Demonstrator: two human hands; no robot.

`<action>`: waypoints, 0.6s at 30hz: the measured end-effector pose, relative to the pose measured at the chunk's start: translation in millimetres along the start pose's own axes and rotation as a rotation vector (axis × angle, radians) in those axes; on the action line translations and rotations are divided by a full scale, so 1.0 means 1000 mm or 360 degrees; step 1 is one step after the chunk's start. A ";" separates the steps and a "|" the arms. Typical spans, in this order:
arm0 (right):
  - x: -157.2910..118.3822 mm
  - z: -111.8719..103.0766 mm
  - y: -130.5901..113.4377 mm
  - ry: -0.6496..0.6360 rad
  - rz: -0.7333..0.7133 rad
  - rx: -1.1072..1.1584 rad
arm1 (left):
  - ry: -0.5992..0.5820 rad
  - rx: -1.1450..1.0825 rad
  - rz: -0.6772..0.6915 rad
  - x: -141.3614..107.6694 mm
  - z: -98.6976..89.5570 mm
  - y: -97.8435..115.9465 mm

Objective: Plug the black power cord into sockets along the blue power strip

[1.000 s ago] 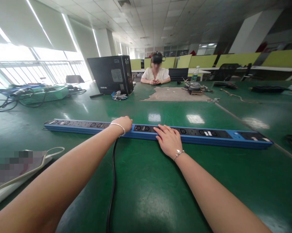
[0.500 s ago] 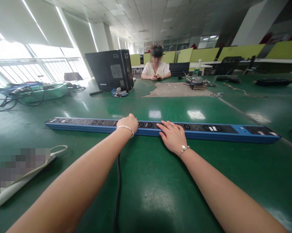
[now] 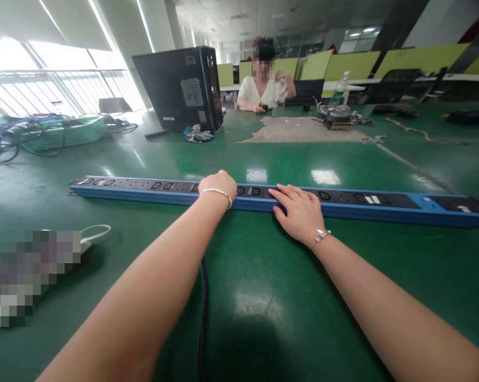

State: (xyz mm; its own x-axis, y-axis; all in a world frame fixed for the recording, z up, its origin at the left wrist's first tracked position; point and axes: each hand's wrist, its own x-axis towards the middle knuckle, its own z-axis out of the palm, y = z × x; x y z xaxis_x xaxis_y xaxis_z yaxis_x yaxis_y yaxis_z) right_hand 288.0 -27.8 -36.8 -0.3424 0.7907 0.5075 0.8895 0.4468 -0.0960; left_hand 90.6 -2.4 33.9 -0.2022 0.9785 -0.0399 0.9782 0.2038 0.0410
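Note:
A long blue power strip point(image 3: 171, 197) with a black socket face lies across the green table. My left hand point(image 3: 219, 185) is closed in a fist over its sockets, left of the middle; whatever the fingers grip is hidden beneath them. A black cable point(image 3: 203, 313) comes out from under my left forearm and runs toward me over the table; its upper end is out of sight. My right hand point(image 3: 300, 213) rests on the strip farther right, fingers stretched out and spread over the socket face and front edge.
A black computer case point(image 3: 176, 90) stands behind the strip, with gloves point(image 3: 198, 134) beside it. At left are a green basket point(image 3: 68, 137) of cables and a blurred-out object point(image 3: 28, 276). Across the table sits a person point(image 3: 263, 87); a bottle point(image 3: 340, 89) stands at back right.
My view has tilted down slightly and shifted, so the strip sits higher in the picture. Both hands keep their places on it. The person opposite has raised one arm.

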 end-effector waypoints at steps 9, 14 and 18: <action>0.001 -0.001 -0.002 0.0028 0.0056 -0.0009 | 0.0142 -0.0025 -0.0105 -0.008 0.005 0.003; 0.001 -0.002 -0.002 -0.0003 0.0051 -0.0032 | 0.0142 0.0005 -0.0062 -0.005 0.005 -0.001; 0.001 -0.002 -0.001 -0.0039 0.0042 -0.0063 | 0.0033 0.0035 -0.0021 -0.002 0.001 -0.004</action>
State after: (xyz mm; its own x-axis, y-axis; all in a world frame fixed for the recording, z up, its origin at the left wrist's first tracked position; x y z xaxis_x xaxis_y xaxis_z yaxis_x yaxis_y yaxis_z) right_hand 287.5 -27.9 -34.4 -0.3256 0.8123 0.4839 0.9093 0.4092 -0.0752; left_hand 87.2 -4.9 32.6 -0.2159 0.9762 -0.0198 0.9762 0.2163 0.0184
